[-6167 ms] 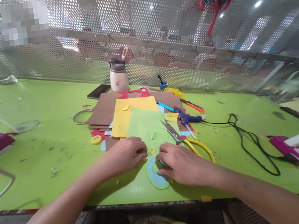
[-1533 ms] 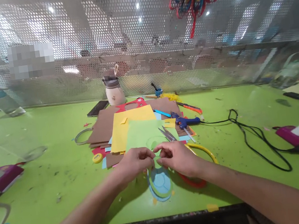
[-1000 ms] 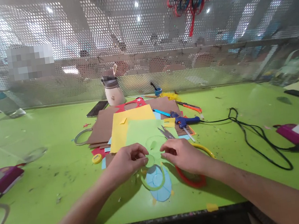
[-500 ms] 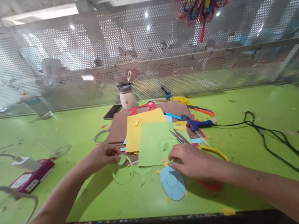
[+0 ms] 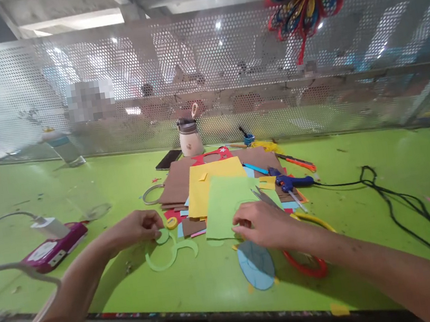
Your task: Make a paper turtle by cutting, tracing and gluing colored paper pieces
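Observation:
My left hand (image 5: 144, 229) is closed in a pinch on a light green paper scrap (image 5: 161, 266), a thin curling offcut that trails onto the table. A small yellow roll (image 5: 171, 223) lies just right of those fingers. My right hand (image 5: 261, 223) rests over the lower right of a light green paper sheet (image 5: 222, 210), fingers loosely bent with a gap at the thumb. Beneath that hand lie scissors (image 5: 308, 269) with red and yellow handles, their middle hidden. Close below it is a light blue oval paper piece (image 5: 256, 267) with lines on it and small yellow bits at its edge.
Brown cardboard (image 5: 174, 183) and yellow paper (image 5: 200, 197) lie under the green sheet. A blue glue gun (image 5: 293, 181) trails a black cord (image 5: 390, 211) rightward. A bottle (image 5: 191, 140), phone (image 5: 169, 160) and purple power strip (image 5: 57, 247) also occupy the table.
My left hand has moved left, drawing the curling green scrap along with it. My right hand has shifted slightly over the green sheet. The view has turned a little left.

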A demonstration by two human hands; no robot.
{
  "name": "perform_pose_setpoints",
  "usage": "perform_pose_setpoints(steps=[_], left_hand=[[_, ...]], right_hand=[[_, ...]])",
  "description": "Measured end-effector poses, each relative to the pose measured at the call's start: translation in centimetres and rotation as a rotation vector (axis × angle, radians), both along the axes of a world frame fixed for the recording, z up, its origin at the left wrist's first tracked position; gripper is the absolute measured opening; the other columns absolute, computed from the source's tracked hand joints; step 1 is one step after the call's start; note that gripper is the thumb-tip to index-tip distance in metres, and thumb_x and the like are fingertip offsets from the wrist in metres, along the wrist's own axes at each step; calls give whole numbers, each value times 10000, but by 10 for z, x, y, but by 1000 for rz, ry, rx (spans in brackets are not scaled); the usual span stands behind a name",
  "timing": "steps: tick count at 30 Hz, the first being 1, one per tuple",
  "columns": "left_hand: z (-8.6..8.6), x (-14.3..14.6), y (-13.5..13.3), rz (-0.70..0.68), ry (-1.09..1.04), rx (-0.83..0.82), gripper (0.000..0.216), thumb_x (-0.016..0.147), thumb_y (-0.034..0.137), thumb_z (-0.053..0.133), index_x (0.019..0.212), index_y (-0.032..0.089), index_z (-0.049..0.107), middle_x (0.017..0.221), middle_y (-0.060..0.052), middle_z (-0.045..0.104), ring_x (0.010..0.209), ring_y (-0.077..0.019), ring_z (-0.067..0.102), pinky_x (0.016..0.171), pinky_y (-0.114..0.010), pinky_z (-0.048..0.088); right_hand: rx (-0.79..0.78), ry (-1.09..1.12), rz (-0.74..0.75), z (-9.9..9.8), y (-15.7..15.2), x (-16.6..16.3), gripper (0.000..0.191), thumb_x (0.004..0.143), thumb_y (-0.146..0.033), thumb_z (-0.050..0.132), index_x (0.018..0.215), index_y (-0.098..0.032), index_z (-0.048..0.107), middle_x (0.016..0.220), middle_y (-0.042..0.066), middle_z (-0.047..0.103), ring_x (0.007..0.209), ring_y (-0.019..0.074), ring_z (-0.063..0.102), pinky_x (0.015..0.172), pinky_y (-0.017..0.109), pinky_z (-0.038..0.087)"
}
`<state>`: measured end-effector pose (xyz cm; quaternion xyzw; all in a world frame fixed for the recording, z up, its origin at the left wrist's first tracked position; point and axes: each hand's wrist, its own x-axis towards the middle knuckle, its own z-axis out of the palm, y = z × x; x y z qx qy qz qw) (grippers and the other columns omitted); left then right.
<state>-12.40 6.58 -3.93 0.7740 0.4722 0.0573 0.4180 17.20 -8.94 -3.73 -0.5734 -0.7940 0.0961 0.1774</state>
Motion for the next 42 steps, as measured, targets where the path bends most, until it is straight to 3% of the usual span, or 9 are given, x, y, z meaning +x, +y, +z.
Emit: perform_pose_setpoints(steps=[6,10,14,18,21,26,33,39,42], left_hand=[[-6,0,-6,-14,17,30,200,592,268,635,740,180,535,589,51,538,543,-123,474,518,-219,325],[-11,-2,-9,9,37,83,206,614,273,584,791,182,533,552,69,482,511,-122,426,502,-228,294],[-15,-1,-10,27,50,148,184,616,302,558,752,188,512,525,79,425,505,-127,401,503,-239,286],[-16,1,-14,26,67,219,109,609,286,525,649,194,481,567,44,471,563,-144,444,545,-254,320],[-16,0,-18,33,88,255,80,612,269,503,630,192,494,561,36,478,563,-149,440,542,-261,315],[-15,-4,-22,31,81,253,94,625,276,499,635,184,513,558,32,495,563,-150,447,540,-261,317],[-18,1,-30,-1,26,220,101,636,274,491,663,181,520,565,40,491,563,-144,454,535,-253,323],[-21,2,-33,6,19,236,82,635,249,510,678,181,521,565,47,486,565,-138,442,527,-247,311],[-19,3,-35,13,18,242,81,638,246,515,687,181,520,562,51,480,563,-135,437,523,-246,308]], right_hand=[[118,-166,171,0,42,-62,228,881,-285,529,870,-109,673,863,127,663,887,239,588,740,331,464],[124,-259,213,-7,70,-97,176,879,-288,578,914,-127,641,939,69,653,905,212,610,752,368,506],[137,-283,202,-12,95,-118,223,903,-303,569,1054,-143,605,1058,64,634,935,203,622,779,391,527],[142,-297,216,-16,112,-128,230,899,-303,575,1064,-145,600,1072,63,628,925,199,623,761,382,533],[173,-306,227,-17,107,-127,222,885,-298,574,1034,-137,601,1029,76,631,921,213,610,744,371,521],[246,-342,292,-10,74,-113,205,792,-222,573,955,-106,615,944,180,632,881,290,580,686,384,504],[219,-460,478,-4,63,-111,146,716,-17,557,748,-121,655,722,106,667,714,241,613,713,397,487],[174,-499,385,-7,60,-122,59,723,-61,644,753,-103,673,732,111,678,757,254,641,702,397,497],[127,-507,279,-5,57,-124,30,806,-112,639,789,-99,661,775,66,679,771,210,650,694,362,522]])
